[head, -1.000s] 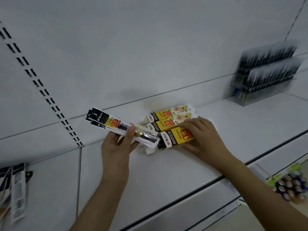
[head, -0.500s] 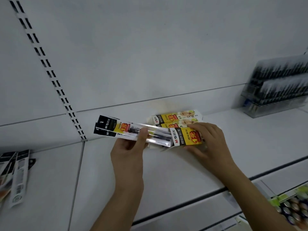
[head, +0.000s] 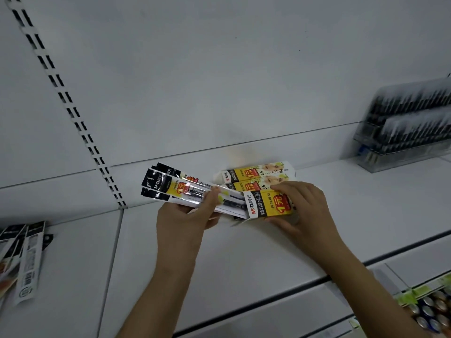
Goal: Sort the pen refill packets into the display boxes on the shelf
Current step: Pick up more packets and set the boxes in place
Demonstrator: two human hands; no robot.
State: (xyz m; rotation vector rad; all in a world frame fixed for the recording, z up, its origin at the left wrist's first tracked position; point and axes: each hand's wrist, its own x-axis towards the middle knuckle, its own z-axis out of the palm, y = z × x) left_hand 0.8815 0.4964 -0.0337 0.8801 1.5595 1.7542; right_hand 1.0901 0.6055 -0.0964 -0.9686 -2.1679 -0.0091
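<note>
left hand [head: 185, 223] pinching a small fan of refill packets [head: 185, 191] by their lower ends, thumb over the top, tips angled toward 3 o'clock at the open mouth of the nearest display box [head: 268, 203]; held low probably so the free ends can slide in. right hand [head: 302, 211] curled round that box, likely steadying it on the shelf [head: 244, 259]. two more boxes [head: 256, 178] just behind at 12 o'clock. spare packets [head: 22, 259] lying far off at 9 o'clock.

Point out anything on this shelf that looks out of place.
A loose pile of packets lies fanned and askew at the shelf's far left, outside any box. The near display box, gripped by the right hand, sits angled.
</note>
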